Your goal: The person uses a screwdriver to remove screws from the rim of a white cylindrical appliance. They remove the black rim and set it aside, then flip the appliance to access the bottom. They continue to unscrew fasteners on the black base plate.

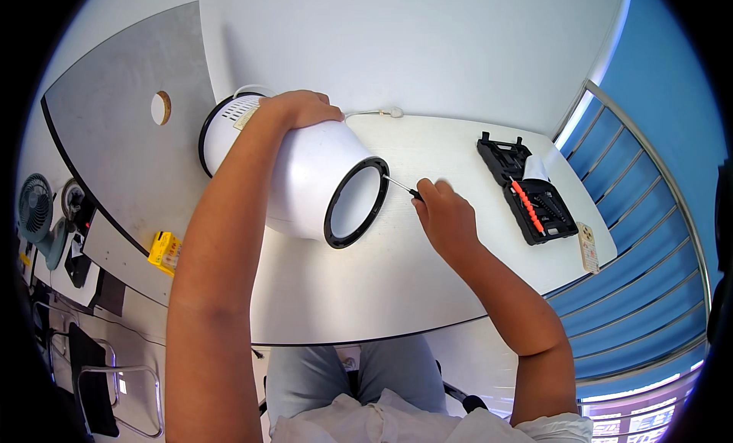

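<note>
We see a big white machine [309,176] shaped like a fat tube, lying on its side on the white tabletop [427,267]. It has a black ring [356,202] around the open end that faces us. Our left hand [301,107] lies on top of the machine, fingers spread flat on it and pressing it down. Our right hand [443,214] is just to the right of the black ring. Its fingers are shut tight around a small screwdriver [402,187], and the thin metal tip points at the ring's edge. Farther right of the machine sits an open black tool case [527,187] with an orange tool inside. A yellow box [164,251] lies left of the machine.
</note>
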A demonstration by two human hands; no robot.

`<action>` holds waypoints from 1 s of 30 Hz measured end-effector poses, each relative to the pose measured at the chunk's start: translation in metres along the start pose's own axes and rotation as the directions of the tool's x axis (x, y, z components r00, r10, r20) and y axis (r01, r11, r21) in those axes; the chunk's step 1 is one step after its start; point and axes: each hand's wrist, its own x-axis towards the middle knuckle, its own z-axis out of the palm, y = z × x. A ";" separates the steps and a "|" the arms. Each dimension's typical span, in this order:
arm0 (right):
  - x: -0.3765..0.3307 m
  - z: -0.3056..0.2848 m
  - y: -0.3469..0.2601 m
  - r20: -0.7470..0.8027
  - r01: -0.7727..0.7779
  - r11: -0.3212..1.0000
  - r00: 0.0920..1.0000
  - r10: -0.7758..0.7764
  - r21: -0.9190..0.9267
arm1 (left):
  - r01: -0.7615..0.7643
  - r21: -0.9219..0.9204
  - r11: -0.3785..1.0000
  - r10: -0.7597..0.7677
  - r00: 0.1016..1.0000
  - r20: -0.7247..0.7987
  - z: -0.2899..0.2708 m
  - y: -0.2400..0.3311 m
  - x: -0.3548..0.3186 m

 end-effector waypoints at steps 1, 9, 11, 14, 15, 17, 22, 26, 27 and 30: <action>0.001 -0.003 -0.002 0.081 -0.091 0.994 0.993 0.086 0.063 | 0.000 0.003 1.000 0.000 1.000 0.001 0.000 0.000 0.000; 0.009 -0.016 0.015 0.238 -0.299 0.866 0.947 0.217 0.402 | -0.003 0.011 1.000 0.003 1.000 -0.004 0.001 0.001 -0.001; 0.008 -0.018 0.013 0.234 -0.308 0.859 0.945 0.227 0.410 | -0.004 0.010 1.000 0.004 1.000 -0.005 0.001 0.000 -0.001; 0.004 -0.014 0.008 0.152 -0.246 0.884 0.968 0.201 0.398 | -0.005 0.012 1.000 0.005 1.000 -0.003 0.001 -0.001 0.001; 0.002 -0.011 0.008 0.131 -0.227 0.888 0.973 0.189 0.400 | -0.008 0.014 1.000 0.008 1.000 -0.004 0.001 -0.001 0.001; -0.002 -0.007 0.006 0.090 -0.190 0.900 0.982 0.168 0.393 | -0.006 0.012 1.000 0.006 1.000 -0.004 0.001 -0.001 0.001; -0.002 -0.001 -0.001 0.047 -0.154 0.918 0.988 0.147 0.365 | -0.004 -0.007 1.000 0.004 1.000 0.003 0.001 0.000 0.002; 0.001 -0.006 -0.009 0.207 -0.323 0.851 0.944 0.257 0.415 | -0.010 -0.010 1.000 0.010 1.000 -0.003 0.001 -0.002 0.001; 0.002 -0.006 -0.009 0.213 -0.320 0.859 0.944 0.253 0.400 | -0.009 -0.013 1.000 0.009 1.000 -0.005 0.001 -0.002 0.001; 0.003 -0.001 -0.005 0.183 -0.280 0.887 0.957 0.226 0.368 | -0.005 -0.016 1.000 0.005 1.000 -0.006 0.001 -0.001 0.001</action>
